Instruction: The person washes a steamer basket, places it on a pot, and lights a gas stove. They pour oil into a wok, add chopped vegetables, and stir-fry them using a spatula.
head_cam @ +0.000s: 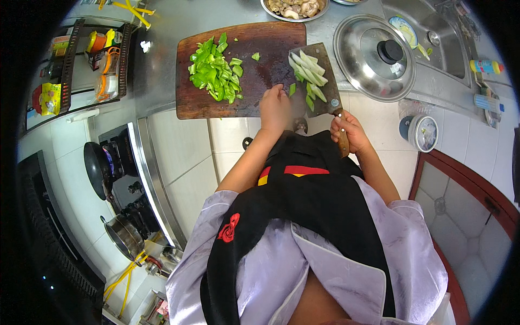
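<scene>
My right hand (350,131) grips the wooden handle of a cleaver (330,96), its blade held flat at the right end of a wooden cutting board (260,36). Sliced scallion or similar pale green stalk pieces (308,69) lie on the blade. My left hand (276,107) is at the board's near edge, left of the blade, partly blurred; whether its fingers hold anything is hidden. A small green piece (292,89) is between the hand and blade. Chopped green peppers (215,71) form a pile on the board's left part.
A metal bowl of meat pieces (294,10) stands behind the board. Right of it are a steel lid with a black knob (373,57) and a sink (443,53). At left are a seasoning rack (73,65), a black pan (95,170) and a steel pot (126,237) by the stove.
</scene>
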A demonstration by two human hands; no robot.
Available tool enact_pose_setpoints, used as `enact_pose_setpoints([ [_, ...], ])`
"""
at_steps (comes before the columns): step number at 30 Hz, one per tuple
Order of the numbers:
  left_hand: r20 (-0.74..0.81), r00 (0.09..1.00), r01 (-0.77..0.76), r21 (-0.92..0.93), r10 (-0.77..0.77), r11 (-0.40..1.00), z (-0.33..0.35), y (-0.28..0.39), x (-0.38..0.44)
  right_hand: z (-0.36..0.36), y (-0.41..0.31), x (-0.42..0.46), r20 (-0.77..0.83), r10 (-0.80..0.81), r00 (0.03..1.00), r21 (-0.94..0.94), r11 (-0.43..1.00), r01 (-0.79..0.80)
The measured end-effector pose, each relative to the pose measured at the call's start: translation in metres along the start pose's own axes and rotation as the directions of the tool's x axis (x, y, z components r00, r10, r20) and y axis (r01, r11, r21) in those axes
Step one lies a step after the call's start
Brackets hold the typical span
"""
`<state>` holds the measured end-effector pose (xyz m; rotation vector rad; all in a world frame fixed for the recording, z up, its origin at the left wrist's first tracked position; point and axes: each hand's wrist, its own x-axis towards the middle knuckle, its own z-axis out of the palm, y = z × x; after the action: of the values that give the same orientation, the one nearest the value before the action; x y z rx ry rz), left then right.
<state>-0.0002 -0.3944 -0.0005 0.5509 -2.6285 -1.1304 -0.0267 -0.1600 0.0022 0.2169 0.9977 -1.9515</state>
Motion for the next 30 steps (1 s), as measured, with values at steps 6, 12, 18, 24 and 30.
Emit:
enact_pose_setpoints([
  [6,0.106,0.960,0.279,-0.356,-0.258,0.892,0.015,-0.021,0.004,0.009,0.011,0.009,0.103,0.070,0.992,0.012,0.997,-0.071],
  [12,-0.030,0.977,0.181,-0.411,-0.212,0.893,-0.012,-0.032,0.000,0.031,0.002,0.018,0.231,0.115,0.966,0.073,0.988,-0.135],
  [18,-0.263,0.949,0.005,-0.541,-0.174,0.841,-0.045,-0.040,0.001,0.066,-0.008,0.031,0.321,0.185,0.929,0.083,0.972,-0.222],
  [24,-0.367,0.885,-0.041,-0.675,-0.287,0.737,-0.085,-0.024,-0.003,0.102,-0.005,0.048,0.375,0.232,0.898,-0.011,0.969,-0.246],
  [30,-0.444,0.833,-0.164,-0.768,-0.330,0.619,-0.140,-0.039,-0.023,0.160,-0.004,0.064,0.461,0.360,0.811,-0.066,0.925,-0.373],
])
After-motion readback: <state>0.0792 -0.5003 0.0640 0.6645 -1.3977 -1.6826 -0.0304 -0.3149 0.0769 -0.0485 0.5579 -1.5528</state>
